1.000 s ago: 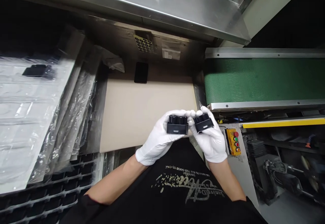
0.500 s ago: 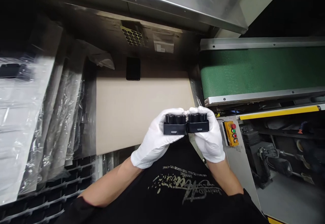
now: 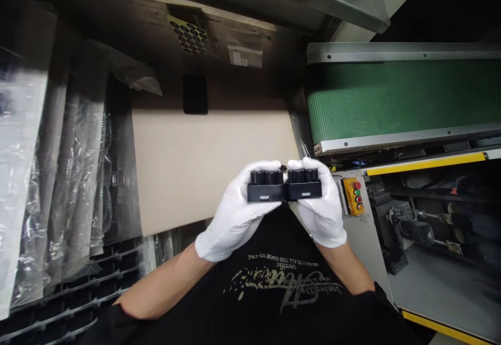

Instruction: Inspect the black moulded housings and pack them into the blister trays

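Note:
White-gloved, my left hand is wrapped round a black plastic case with a row of rounded cylinder shapes along its top and a small pale rectangle on its front. My right hand, gloved the same way, grips a matching black plastic case. The two cases sit side by side in front of my chest, their inner ends close together. Whether they are joined there I cannot tell. A small dark bit shows between the fingertips of both hands. Fingers behind the cases are mostly hidden.
Beyond my hands lies a beige board with a black phone-like slab at its far edge. Plastic-wrapped stacks stand at left. On the right are a green conveyor belt and a yellow button box.
The camera view has shifted slightly, so the board and stacks appear further left. Both hands keep hold of the cases, and their fingertips have parted a little at the top.

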`<state>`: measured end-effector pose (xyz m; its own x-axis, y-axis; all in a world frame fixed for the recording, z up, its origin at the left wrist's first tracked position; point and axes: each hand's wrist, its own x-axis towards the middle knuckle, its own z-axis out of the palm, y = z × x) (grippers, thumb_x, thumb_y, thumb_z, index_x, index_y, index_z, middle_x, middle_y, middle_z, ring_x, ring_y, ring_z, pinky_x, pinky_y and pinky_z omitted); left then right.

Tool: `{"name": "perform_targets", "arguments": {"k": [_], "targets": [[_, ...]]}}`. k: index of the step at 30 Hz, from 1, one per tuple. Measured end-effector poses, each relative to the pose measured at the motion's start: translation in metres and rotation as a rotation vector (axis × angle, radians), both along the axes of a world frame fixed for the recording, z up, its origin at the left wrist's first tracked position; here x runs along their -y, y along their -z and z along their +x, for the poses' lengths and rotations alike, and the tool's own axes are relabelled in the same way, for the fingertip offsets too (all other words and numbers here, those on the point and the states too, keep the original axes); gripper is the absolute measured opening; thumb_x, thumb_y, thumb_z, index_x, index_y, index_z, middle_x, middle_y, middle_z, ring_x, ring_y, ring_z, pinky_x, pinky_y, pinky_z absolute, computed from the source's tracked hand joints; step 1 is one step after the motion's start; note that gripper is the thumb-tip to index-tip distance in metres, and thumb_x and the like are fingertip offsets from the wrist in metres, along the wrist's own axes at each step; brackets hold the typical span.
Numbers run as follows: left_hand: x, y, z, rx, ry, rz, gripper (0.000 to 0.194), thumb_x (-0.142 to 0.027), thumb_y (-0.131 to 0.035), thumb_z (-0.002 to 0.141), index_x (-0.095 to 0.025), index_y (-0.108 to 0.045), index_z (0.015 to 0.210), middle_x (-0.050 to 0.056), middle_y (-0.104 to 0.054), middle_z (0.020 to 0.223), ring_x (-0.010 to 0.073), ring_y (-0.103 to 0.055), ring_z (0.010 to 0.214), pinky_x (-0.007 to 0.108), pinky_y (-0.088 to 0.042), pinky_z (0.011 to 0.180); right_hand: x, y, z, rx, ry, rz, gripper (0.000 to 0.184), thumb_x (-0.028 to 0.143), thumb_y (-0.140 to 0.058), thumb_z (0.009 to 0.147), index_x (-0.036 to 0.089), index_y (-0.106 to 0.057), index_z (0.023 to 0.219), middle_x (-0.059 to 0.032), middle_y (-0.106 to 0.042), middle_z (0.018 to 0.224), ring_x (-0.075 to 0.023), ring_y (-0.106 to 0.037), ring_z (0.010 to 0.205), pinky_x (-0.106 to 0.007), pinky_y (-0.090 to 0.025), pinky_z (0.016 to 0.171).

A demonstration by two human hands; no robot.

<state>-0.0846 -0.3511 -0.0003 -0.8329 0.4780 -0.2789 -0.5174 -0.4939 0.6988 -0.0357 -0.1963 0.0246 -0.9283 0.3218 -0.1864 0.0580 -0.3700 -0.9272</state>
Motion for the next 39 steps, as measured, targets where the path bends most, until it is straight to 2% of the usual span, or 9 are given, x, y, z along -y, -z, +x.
{"name": "perform_targets", "arguments": {"k": [7, 16, 21, 24, 33, 39], "targets": [[0.001, -0.002, -0.002, 0.004, -0.028, 0.027, 0.051, -0.027, -0.101, 0.072, -0.029, -0.08, 0.117, 0.003, -0.074, 0.131, 0.0241, -0.071, 0.122, 0.032, -0.063, 0.102, 0.0, 0.0, -0.005, -0.003, -0.008, 0.033, 0.057, 0.035, -0.101, 0.072, 0.032, -0.074, 0.122, -0.0041, -0.08, 0.128, -0.0272, -0.074, 0.123, -0.051, -0.056, 0.122], [-0.001, -0.005, -0.002, -0.052, -0.049, -0.1, 0.05, -0.031, -0.102, 0.072, -0.029, -0.08, 0.117, 0.004, -0.077, 0.128, 0.0286, -0.072, 0.124, 0.04, -0.064, 0.107, 0.001, 0.003, -0.002, -0.006, 0.009, 0.028, 0.055, 0.032, -0.1, 0.074, 0.033, -0.075, 0.122, -0.0033, -0.081, 0.129, -0.0276, -0.073, 0.128, -0.052, -0.053, 0.125], [-0.001, -0.008, 0.0, -0.099, -0.072, -0.171, 0.05, -0.033, -0.103, 0.071, -0.028, -0.081, 0.116, 0.005, -0.077, 0.129, 0.0319, -0.072, 0.127, 0.047, -0.06, 0.116, 0.0, 0.005, 0.001, 0.002, 0.038, 0.054, 0.053, 0.033, -0.099, 0.075, 0.032, -0.075, 0.122, -0.0036, -0.081, 0.13, -0.028, -0.073, 0.13, -0.052, -0.052, 0.126], [0.0, -0.008, 0.002, -0.128, -0.084, -0.202, 0.053, -0.031, -0.104, 0.069, -0.028, -0.082, 0.117, 0.004, -0.078, 0.129, 0.0314, -0.072, 0.126, 0.045, -0.059, 0.117, -0.002, 0.006, 0.003, -0.009, 0.041, 0.071, 0.052, 0.031, -0.098, 0.077, 0.033, -0.075, 0.123, -0.0032, -0.08, 0.131, -0.0277, -0.073, 0.13, -0.052, -0.053, 0.126], [-0.002, -0.006, 0.001, -0.223, -0.113, -0.238, 0.046, -0.033, -0.1, 0.076, -0.027, -0.082, 0.118, 0.006, -0.079, 0.128, 0.0309, -0.074, 0.124, 0.045, -0.061, 0.115, -0.002, 0.0, 0.005, -0.03, 0.051, 0.255, 0.05, 0.022, -0.096, 0.079, 0.032, -0.078, 0.125, -0.0032, -0.081, 0.13, -0.0282, -0.074, 0.13, -0.055, -0.05, 0.13], [-0.004, -0.017, -0.002, -0.278, -0.141, -0.25, 0.04, -0.031, -0.096, 0.08, -0.028, -0.082, 0.117, 0.004, -0.08, 0.127, 0.0321, -0.074, 0.127, 0.049, -0.06, 0.118, 0.003, -0.004, 0.001, -0.001, 0.084, 0.39, 0.05, 0.022, -0.094, 0.079, 0.033, -0.079, 0.125, -0.0027, -0.081, 0.131, -0.0312, -0.073, 0.134, -0.058, -0.05, 0.129]]}}
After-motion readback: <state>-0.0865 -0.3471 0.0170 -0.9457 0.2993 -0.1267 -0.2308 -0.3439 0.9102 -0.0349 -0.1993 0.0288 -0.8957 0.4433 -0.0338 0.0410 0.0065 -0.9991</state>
